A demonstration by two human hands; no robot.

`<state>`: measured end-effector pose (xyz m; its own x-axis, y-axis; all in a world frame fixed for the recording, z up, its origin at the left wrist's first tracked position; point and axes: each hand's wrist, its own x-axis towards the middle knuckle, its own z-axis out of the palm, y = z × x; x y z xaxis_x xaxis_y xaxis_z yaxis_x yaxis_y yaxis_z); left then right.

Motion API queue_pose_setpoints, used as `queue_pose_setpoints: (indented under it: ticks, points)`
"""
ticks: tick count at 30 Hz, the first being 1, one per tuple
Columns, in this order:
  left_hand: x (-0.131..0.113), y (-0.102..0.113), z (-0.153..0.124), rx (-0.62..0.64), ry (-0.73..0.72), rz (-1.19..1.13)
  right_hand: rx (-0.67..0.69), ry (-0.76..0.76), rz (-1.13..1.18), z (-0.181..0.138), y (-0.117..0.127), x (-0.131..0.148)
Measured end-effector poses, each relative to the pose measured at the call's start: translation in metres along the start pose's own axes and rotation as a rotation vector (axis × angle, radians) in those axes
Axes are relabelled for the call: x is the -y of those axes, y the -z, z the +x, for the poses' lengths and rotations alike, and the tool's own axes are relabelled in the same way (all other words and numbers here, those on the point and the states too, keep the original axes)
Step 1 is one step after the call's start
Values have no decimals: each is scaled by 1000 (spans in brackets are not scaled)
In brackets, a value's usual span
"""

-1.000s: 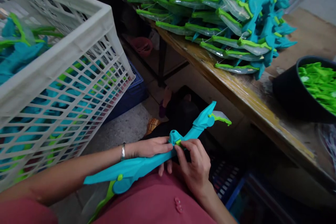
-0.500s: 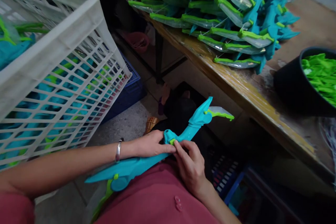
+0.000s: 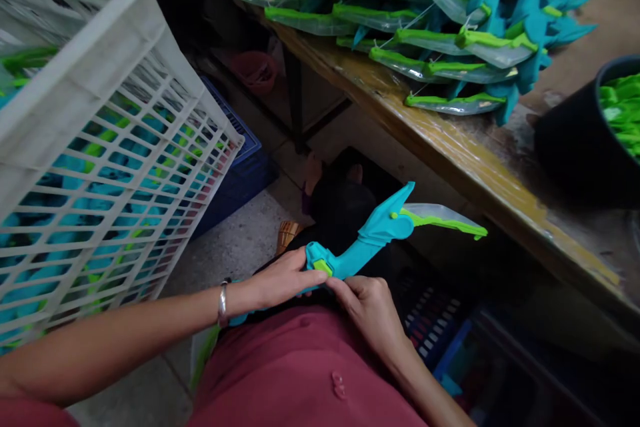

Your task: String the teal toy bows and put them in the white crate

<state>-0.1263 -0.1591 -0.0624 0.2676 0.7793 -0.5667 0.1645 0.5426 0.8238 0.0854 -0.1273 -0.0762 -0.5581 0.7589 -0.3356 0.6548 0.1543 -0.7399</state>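
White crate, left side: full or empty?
Nearly full: teal and green toys show through the lattice wall of the crate almost to its rim.

crate point(image 3: 100, 120) left, table point(image 3: 450, 153) right, toy point(image 3: 370, 240) between

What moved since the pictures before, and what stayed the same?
The teal toy bow slid in toward the person's body, so its lower half is now mostly hidden behind the left arm and red shirt. The left hand and right hand kept hold of its middle, by the small green piece. The white crate, pile of toys and black tub stayed put.
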Motion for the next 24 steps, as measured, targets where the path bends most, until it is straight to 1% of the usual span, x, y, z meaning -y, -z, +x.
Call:
queue_pose_setpoints:
  ticks: [2, 4, 10, 15, 17, 19, 22, 24]
  points:
    - [3, -3, 1, -46, 19, 29, 71, -108, 86, 5, 2, -1]
    - [7, -5, 1, -72, 50, 23, 102, -156, 107, 8, 3, -1]
    - [13, -12, 3, -146, 93, -14, 65, -194, 62, 11, 1, 1]
    - [14, -23, 17, -311, 80, 51, 79, -291, 150, 21, -1, -4]
    - [15, -24, 21, -341, 83, 50, 54, -299, 165, 23, -3, -3]
    - [17, -22, 23, -316, 74, 16, 12, -276, 141, 22, -6, 0]
    - [21, -15, 25, -222, 57, -47, -64, -218, 57, 20, -10, 3]
    - [26, -12, 25, -206, 90, -43, -31, -127, 77, 17, -1, 1]
